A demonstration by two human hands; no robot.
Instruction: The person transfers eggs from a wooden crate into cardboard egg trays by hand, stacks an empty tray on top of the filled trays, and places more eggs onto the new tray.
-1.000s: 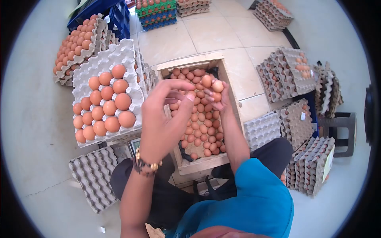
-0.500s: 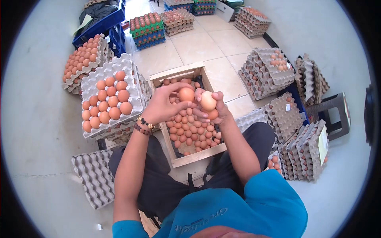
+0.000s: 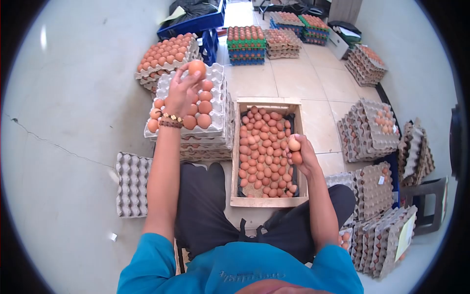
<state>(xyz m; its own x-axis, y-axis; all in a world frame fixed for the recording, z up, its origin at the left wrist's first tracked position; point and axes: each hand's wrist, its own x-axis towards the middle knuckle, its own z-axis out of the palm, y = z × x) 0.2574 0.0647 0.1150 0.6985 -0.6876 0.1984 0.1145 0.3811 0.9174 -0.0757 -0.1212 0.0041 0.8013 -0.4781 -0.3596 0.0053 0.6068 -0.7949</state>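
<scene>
Pinched in the fingers of my left hand (image 3: 182, 90) is a brown egg (image 3: 197, 68), held above a grey egg tray (image 3: 215, 73). That tray tops a stack and carries several brown eggs (image 3: 204, 107), partly hidden by the hand. My right hand (image 3: 305, 156) is closed around two eggs, a paler egg (image 3: 294, 143) and a darker egg (image 3: 296, 158), at the right side of a wooden crate (image 3: 267, 202). Many loose brown eggs (image 3: 264, 147) lie in the crate, which stands on the floor in front of my legs.
Full egg trays (image 3: 166, 54) are stacked at the back left, near a blue crate (image 3: 196, 22). Green and blue trays (image 3: 246, 44) of eggs stand farther back. More cardboard tray stacks (image 3: 369, 130) line the right. An upside-down-looking grey tray (image 3: 133, 183) lies at my left.
My left hand has carried its egg from over the crate leftward to above the tray stack. My right hand has moved to the crate's right side, still holding two eggs. The view has turned left.
</scene>
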